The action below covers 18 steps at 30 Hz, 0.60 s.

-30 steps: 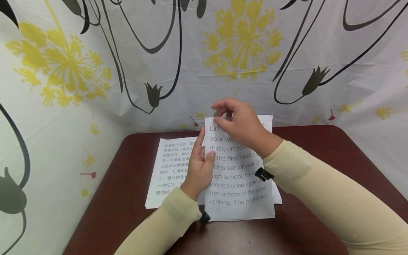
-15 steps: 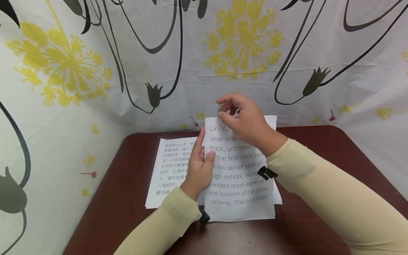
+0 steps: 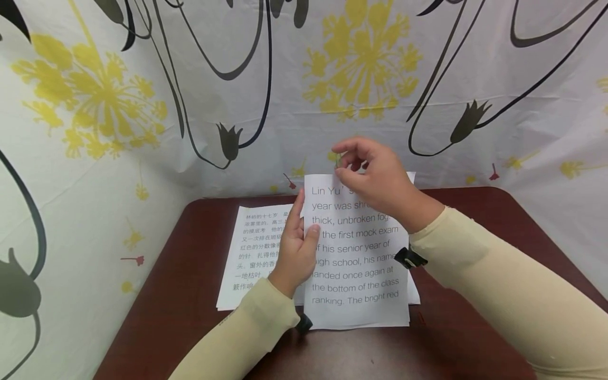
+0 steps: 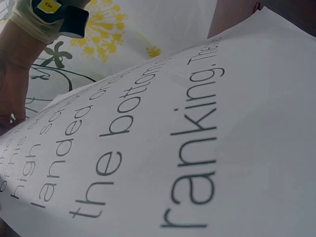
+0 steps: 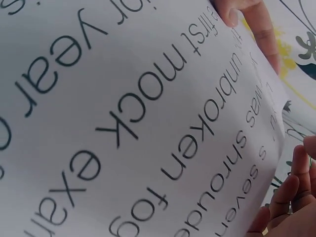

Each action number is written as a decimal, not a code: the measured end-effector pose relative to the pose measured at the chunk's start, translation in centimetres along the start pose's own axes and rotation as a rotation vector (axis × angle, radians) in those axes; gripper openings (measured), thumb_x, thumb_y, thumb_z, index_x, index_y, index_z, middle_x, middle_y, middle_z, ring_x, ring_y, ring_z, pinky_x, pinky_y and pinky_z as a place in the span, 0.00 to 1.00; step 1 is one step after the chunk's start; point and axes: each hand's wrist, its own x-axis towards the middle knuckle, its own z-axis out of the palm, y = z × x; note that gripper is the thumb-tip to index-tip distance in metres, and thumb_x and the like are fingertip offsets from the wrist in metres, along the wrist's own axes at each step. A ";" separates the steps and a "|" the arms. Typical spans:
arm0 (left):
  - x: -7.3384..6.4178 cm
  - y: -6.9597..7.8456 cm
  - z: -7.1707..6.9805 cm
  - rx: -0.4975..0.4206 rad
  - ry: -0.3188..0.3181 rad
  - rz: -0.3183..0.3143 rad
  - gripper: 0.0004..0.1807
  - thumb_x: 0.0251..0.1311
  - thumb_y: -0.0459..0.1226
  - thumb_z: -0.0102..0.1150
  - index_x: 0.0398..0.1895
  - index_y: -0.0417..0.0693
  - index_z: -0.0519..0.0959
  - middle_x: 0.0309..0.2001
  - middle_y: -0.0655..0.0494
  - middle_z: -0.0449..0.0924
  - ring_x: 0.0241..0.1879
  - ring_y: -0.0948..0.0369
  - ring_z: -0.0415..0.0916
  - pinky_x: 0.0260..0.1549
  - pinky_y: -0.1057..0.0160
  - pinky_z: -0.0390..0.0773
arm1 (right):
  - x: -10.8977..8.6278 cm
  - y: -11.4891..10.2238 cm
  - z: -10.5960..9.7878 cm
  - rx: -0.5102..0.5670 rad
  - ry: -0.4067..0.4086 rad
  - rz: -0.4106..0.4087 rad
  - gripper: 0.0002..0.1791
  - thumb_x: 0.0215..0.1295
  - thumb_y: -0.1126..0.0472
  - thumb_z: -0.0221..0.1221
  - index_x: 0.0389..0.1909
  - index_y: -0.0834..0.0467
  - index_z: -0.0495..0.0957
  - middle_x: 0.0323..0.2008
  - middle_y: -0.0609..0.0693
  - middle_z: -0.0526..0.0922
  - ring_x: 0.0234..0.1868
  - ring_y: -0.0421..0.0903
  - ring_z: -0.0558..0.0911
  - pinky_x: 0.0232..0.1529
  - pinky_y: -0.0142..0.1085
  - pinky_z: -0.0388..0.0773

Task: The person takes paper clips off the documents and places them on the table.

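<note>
Left hand [image 3: 295, 250]: pinches English-text sheets [image 3: 356, 264].
Right hand [image 3: 372, 169]: half curled, seemingly pinching small greenish piece [image 3: 338, 160].
Top edge [image 3: 320, 178]: perhaps fastening step, I judge — next move needs careful aim.

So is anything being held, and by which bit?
The left hand holds the white rectangular paper with black English print by its left edge. I can't tell whether the right hand pinches anything.

Table [image 3: 180, 295]: dark red-brown, far corners rounded, sheen along the near side. Flat on it, left of middle, white paper with Chinese print [image 3: 258, 248], right portion hidden from me. Farther right, a white paper corner [image 3: 413, 294]; whether same pile, can't tell.
</note>
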 end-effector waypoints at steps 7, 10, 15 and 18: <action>0.0 -0.1 -0.1 -0.010 -0.003 0.010 0.44 0.80 0.26 0.42 0.87 0.73 0.42 0.64 0.45 0.82 0.44 0.48 0.91 0.40 0.51 0.91 | -0.5 0.0 -1.0 0.022 -0.028 0.009 0.19 0.68 0.69 0.65 0.58 0.59 0.84 0.36 0.54 0.84 0.38 0.46 0.79 0.44 0.36 0.73; 0.0 -0.1 -0.2 -0.015 -0.010 0.017 0.44 0.80 0.26 0.41 0.86 0.76 0.43 0.64 0.45 0.82 0.43 0.48 0.91 0.37 0.51 0.91 | -1.0 -0.1 -1.6 0.034 -0.041 0.016 0.19 0.69 0.67 0.66 0.59 0.58 0.83 0.36 0.53 0.84 0.37 0.46 0.78 0.41 0.34 0.73; 0.1 -0.2 -0.3 -0.013 -0.011 0.029 0.44 0.80 0.26 0.41 0.86 0.78 0.44 0.61 0.46 0.84 0.41 0.49 0.91 0.35 0.51 0.91 | -2.2 0.0 -3.0 0.017 -0.051 0.009 0.18 0.68 0.65 0.68 0.58 0.57 0.84 0.36 0.48 0.83 0.35 0.45 0.78 0.37 0.30 0.74; 0.1 -0.2 -0.3 -0.010 -0.008 0.034 0.45 0.80 0.26 0.41 0.86 0.78 0.43 0.61 0.44 0.84 0.41 0.49 0.91 0.35 0.51 0.91 | -3.1 0.4 -4.0 -0.007 -0.071 0.000 0.17 0.68 0.65 0.68 0.57 0.59 0.85 0.36 0.47 0.82 0.36 0.44 0.78 0.37 0.28 0.75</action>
